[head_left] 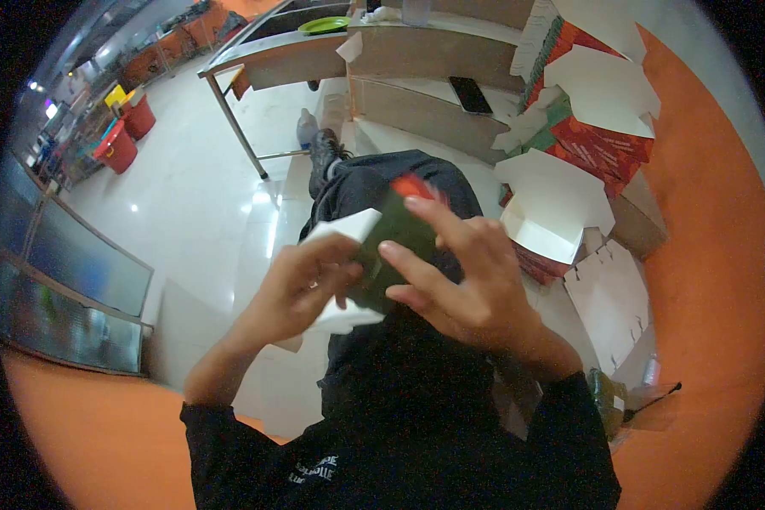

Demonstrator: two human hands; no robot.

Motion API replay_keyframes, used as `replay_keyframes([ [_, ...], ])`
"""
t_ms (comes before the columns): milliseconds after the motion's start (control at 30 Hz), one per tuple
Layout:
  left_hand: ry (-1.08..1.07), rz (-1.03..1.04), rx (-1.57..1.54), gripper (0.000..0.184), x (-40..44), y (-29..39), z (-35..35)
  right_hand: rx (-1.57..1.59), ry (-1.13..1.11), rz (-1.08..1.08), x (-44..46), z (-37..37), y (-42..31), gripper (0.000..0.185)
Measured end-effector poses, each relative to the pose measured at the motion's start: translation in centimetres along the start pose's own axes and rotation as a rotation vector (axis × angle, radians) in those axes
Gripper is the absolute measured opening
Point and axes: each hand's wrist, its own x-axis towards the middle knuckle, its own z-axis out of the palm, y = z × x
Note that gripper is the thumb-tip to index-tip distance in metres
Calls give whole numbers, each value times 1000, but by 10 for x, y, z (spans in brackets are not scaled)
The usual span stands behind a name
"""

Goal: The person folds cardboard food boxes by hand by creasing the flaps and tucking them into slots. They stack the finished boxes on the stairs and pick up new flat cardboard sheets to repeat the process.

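Note:
Above the person's lap, a partly folded carton [391, 242] with a dark green and red outside and white flaps is held between both hands. My left hand [302, 285] grips its left side, fingers curled at the white flap. My right hand [467, 276] lies against the green face, its index and middle fingers stretched over the panel and the thumb below. The carton and fingertips are slightly blurred by motion. The far side of the carton is hidden.
Open red and white boxes [544, 221] stand at the right, near a flat white sheet [612, 297]. A phone [470, 95] lies on a step. A metal-legged table [280, 47] holds a green plate [324, 25]. Red buckets [116, 149] stand far left.

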Motion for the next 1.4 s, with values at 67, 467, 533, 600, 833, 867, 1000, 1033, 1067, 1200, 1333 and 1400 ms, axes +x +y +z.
replay_keyframes([
  [67, 188, 19, -311, 14, 7, 3, 1, 18, 105, 0, -3, 5, -8, 35],
  [467, 320, 176, -751, 34, 21, 18, 17, 55, 134, -50, -12, 28, 7, 34],
  [533, 324, 191, -688, 34, 21, 8, 13, 64, 91, -38, -10, 22, 10, 32],
  [600, 342, 206, -571, 33, 18, 8, 20, 59, 91, 20, -7, 15, 13, 31],
  [833, 314, 210, -399, 31, 18, 5, 23, 179, 86, 17, -9, 11, 19, 33],
  [867, 315, 197, -393, 31, 19, 4, 22, 204, 73, 9, -10, 11, 18, 33],
  [1000, 301, 208, -459, 32, 20, 6, 28, 220, 76, 11, -10, 13, 12, 34],
  [1033, 307, 207, -463, 32, 19, 5, 31, 216, 109, 31, -11, 15, 11, 34],
  [1067, 313, 206, -469, 33, 19, 5, 35, 212, 140, 50, -13, 16, 10, 34],
  [1200, 356, 166, -550, 39, 19, -6, 52, 138, 218, 155, -17, 28, 10, 33],
  [1333, 324, 134, -496, 39, 15, -9, 55, 120, 283, 210, -19, 33, 10, 32],
  [1400, 306, 126, -474, 35, 15, -8, 51, 143, 283, 206, -19, 33, 11, 31],
])
